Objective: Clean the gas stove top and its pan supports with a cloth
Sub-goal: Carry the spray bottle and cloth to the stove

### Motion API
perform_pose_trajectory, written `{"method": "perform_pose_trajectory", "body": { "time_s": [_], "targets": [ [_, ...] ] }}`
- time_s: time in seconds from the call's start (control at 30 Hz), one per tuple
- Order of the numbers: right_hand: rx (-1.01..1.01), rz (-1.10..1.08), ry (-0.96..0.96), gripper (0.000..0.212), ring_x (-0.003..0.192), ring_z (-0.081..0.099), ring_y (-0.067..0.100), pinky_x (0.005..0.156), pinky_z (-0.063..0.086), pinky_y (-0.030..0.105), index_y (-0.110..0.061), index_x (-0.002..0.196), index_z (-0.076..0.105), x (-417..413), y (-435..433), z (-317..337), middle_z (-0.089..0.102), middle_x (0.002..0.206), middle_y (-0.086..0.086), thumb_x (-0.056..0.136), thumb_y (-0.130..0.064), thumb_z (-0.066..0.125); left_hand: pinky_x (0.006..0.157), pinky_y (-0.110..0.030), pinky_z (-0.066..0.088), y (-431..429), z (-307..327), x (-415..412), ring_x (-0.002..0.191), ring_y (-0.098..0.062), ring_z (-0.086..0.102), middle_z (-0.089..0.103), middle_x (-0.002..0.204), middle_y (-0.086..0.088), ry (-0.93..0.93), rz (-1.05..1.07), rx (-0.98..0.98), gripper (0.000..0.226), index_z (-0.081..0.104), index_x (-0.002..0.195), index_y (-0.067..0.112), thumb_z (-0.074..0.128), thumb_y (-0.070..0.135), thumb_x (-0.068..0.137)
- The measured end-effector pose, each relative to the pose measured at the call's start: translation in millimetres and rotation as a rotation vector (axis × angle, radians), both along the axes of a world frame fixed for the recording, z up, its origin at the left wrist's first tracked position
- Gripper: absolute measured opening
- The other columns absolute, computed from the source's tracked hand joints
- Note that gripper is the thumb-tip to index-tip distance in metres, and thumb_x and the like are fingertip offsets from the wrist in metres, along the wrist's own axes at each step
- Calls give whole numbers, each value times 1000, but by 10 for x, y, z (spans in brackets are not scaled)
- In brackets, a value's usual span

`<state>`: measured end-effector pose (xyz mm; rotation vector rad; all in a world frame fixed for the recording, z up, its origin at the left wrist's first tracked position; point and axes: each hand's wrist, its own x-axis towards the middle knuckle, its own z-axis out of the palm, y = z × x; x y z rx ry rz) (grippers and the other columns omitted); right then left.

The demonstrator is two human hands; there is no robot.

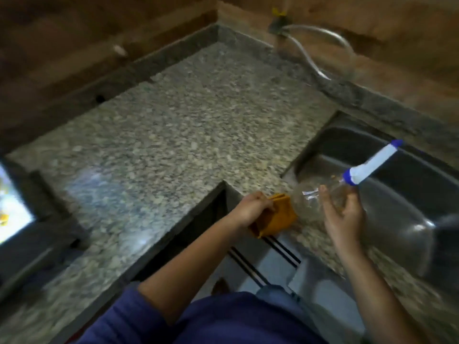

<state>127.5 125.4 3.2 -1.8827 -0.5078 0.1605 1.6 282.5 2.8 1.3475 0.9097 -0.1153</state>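
My left hand [250, 211] grips a folded orange cloth [275, 219] at the inner corner of the granite counter [173, 135]. My right hand [344, 217] holds a clear spray bottle [313, 199] tilted on its side, its white and blue nozzle [372, 165] pointing up and right over the sink. The bottle's base sits next to the cloth. A dark stove edge [37, 234] shows at the far left, blurred.
A steel sink [372, 199] is set into the counter at the right. A tap with a hose [310, 53] hangs on the back wall. A bright window-like patch [12, 209] glows at the left edge. Tiled floor [268, 264] lies below the counter's cut-out.
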Motion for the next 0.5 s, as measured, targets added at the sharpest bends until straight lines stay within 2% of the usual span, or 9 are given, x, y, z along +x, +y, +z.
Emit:
{"method": "perform_pose_trajectory", "body": {
  "time_s": [0.03,0.1,0.17,0.23,0.37,0.43,0.5],
  "targets": [
    [11,68,15,60,123,55,23,108,39,48,-17,131,53,-81,345,-2,61,129,9,85,-52,64,61,-32,37,229,17,-217,71,-20,46,46,71,-2,-21,116,-2,20,46,74,21,62,17,85],
    [17,177,28,77,126,53,22,109,38,48,-13,134,52,-233,879,-30,59,132,9,79,-66,60,51,-22,40,531,26,-620,66,-17,47,48,75,-2,-46,323,8,13,48,93,19,58,11,89],
    [18,306,29,79,127,52,22,110,38,45,-12,134,51,-446,1419,-41,58,134,10,77,-67,58,47,-19,42,815,-11,-1050,65,-13,52,53,82,-2,-45,520,37,29,44,118,19,55,10,92],
    [5,439,35,71,126,52,22,108,39,39,-15,132,52,-709,1946,-57,58,134,9,78,-62,58,49,-25,44,1069,-33,-1461,66,-16,54,56,86,-5,-65,680,27,45,39,131,26,52,8,92],
    [-29,649,59,56,124,53,23,99,38,24,-17,133,53,-1194,2758,-119,59,133,9,86,-41,70,44,-21,45,1391,-75,-1991,68,-20,57,59,93,-5,-111,941,-2,57,35,135,34,43,-2,92],
    [-24,733,73,53,121,54,19,98,40,26,-26,131,51,-1381,3064,-168,60,130,3,84,-44,70,42,-19,44,1504,-87,-2128,71,-20,58,59,103,-7,-129,1020,0,59,35,138,31,45,-3,91],
    [-15,826,79,47,118,53,14,97,41,26,-29,127,52,-1545,3361,-222,59,122,-5,85,-37,70,49,-23,48,1675,-151,-2230,80,-25,61,60,111,-9,-147,1113,-19,59,38,136,30,51,1,87]
  ]
}}
